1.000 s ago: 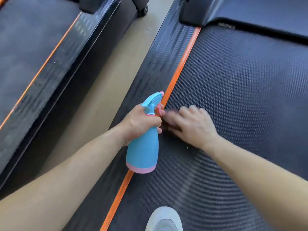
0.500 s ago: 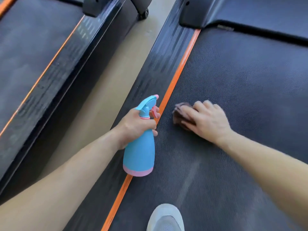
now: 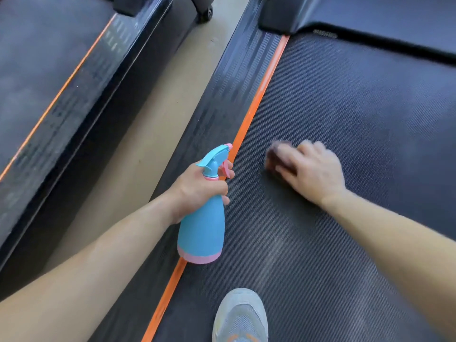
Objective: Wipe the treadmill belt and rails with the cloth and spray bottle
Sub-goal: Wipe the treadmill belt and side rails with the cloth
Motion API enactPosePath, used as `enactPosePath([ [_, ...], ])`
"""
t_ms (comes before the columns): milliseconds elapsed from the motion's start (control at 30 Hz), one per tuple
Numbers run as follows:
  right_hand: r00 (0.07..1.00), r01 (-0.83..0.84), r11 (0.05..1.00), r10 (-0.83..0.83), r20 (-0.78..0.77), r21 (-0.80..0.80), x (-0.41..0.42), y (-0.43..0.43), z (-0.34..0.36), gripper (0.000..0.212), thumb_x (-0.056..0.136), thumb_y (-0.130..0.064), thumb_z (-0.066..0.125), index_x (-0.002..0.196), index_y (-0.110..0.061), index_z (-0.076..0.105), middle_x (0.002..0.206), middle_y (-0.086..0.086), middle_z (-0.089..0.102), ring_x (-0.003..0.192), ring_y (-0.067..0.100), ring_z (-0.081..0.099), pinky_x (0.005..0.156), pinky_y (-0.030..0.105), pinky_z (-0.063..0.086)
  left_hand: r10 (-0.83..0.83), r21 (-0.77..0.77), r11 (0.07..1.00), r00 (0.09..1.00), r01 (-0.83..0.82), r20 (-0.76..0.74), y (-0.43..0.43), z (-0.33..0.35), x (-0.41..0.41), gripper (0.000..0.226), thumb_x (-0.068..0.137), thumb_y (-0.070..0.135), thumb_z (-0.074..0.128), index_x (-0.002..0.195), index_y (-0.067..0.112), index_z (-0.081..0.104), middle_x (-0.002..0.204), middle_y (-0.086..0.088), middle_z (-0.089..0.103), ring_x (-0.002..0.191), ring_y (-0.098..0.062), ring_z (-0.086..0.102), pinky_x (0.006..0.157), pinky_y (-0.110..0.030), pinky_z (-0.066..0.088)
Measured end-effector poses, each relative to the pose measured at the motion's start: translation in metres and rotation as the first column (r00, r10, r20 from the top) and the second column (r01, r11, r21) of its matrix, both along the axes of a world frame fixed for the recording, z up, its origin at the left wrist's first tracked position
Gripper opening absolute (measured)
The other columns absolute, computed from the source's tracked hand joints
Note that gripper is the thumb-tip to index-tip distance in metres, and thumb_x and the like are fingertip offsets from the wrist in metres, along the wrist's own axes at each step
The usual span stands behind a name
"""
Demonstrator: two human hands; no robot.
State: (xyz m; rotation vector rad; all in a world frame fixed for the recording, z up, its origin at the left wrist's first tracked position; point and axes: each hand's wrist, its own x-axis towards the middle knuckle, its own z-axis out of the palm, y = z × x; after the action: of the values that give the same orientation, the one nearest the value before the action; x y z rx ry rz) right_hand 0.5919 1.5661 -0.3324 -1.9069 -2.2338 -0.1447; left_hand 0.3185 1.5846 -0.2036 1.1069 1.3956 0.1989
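Head view, we look down on a black textured treadmill belt (image 3: 345, 114) that fills the right and near part of the scene. A thin orange strip (image 3: 259, 95) runs along its left edge, with the dark ribbed side rail (image 3: 222, 95) just left of that. The black motor cover (image 3: 370, 11) sits at the far end. A beige floor (image 3: 153, 119) gap separates this machine from a second treadmill (image 3: 49, 70) on the far left. A grey shoe (image 3: 240, 317) stands on the near belt.

Our left hand (image 3: 197, 188) is wrapped tight round the neck of the blue-and-pink spray bottle (image 3: 202, 230), with a finger at the pink trigger. The bottle hangs upright over the orange strip, nozzle pointing far-right.

Our right hand (image 3: 313, 169) lies palm-down on the belt, right of the bottle and apart from it. Its fingers are fairly straight and spread over a dark brownish cloth (image 3: 274, 156), pressing it onto the belt. Hand and cloth are motion-blurred, and we cannot tell the thumb position.
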Motion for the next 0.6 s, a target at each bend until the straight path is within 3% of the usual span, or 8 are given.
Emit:
enactPosePath([
  [67,0.978,0.206,0.979,-0.206,-0.032,-0.001,0.004,0.022,0.001,0.049,0.095,-0.062,0.049,0.126,-0.026,0.061,0.099,0.012,0.055,0.084,0.036,0.054,0.063,0.044,0.049,-0.026,-0.001,1.000,1.000,0.026,-0.002,-0.001,0.001,-0.001,0.034,0.090,-0.006,0.060,0.116,0.016,0.066,0.118,0.001,0.072,0.070,-0.019,0.075,0.059,-0.019,0.057],
  [167,0.964,0.266,0.964,-0.266,-0.026,0.001,-0.025,-0.020,-0.001,0.049,0.094,-0.059,0.052,0.129,-0.026,0.058,0.098,0.011,0.055,0.084,0.034,0.053,0.064,0.042,0.040,-0.067,0.012,0.998,0.997,0.068,-0.038,0.002,0.002,-0.002,0.034,0.090,-0.003,0.062,0.116,0.019,0.066,0.119,0.001,0.072,0.073,-0.019,0.077,0.061,-0.020,0.058],
  [300,0.977,-0.212,0.976,0.212,-0.018,-0.048,-0.050,-0.122,0.000,0.054,0.087,-0.055,0.066,0.131,-0.022,0.061,0.094,0.006,0.056,0.077,0.031,0.049,0.062,0.041,0.040,-0.058,0.030,0.998,0.998,0.057,0.025,0.005,0.007,0.008,0.051,0.090,-0.006,0.060,0.120,0.036,0.065,0.121,0.000,0.072,0.076,-0.022,0.076,0.066,-0.027,0.059],
  [367,0.954,-0.299,0.950,0.300,0.008,-0.087,-0.030,-0.124,0.004,0.055,0.088,-0.056,0.064,0.133,-0.024,0.060,0.095,0.005,0.055,0.078,0.029,0.049,0.063,0.041,0.040,-0.012,0.010,1.000,0.997,0.011,0.078,0.005,0.010,0.013,0.056,0.090,-0.009,0.057,0.123,0.035,0.065,0.122,-0.002,0.072,0.074,-0.022,0.074,0.064,-0.024,0.058],
  [467,0.998,-0.068,0.992,0.069,0.008,-0.102,-0.001,-0.075,0.009,0.054,0.094,-0.060,0.051,0.133,-0.025,0.060,0.100,0.008,0.055,0.083,0.032,0.050,0.066,0.042,0.044,-0.028,-0.021,0.999,0.998,0.029,0.057,0.003,0.013,0.011,0.040,0.090,-0.006,0.060,0.119,0.020,0.066,0.123,-0.007,0.071,0.071,-0.021,0.074,0.060,-0.022,0.058],
  [600,0.973,0.225,0.970,-0.229,-0.026,-0.094,-0.035,-0.008,0.008,0.051,0.093,-0.057,0.054,0.131,-0.022,0.059,0.104,0.013,0.056,0.089,0.037,0.055,0.068,0.044,0.047,-0.032,0.018,0.999,0.999,0.031,0.025,-0.003,0.017,-0.006,0.046,0.090,-0.007,0.058,0.123,0.024,0.066,0.125,-0.002,0.070,0.075,-0.023,0.074,0.062,-0.021,0.058],
])
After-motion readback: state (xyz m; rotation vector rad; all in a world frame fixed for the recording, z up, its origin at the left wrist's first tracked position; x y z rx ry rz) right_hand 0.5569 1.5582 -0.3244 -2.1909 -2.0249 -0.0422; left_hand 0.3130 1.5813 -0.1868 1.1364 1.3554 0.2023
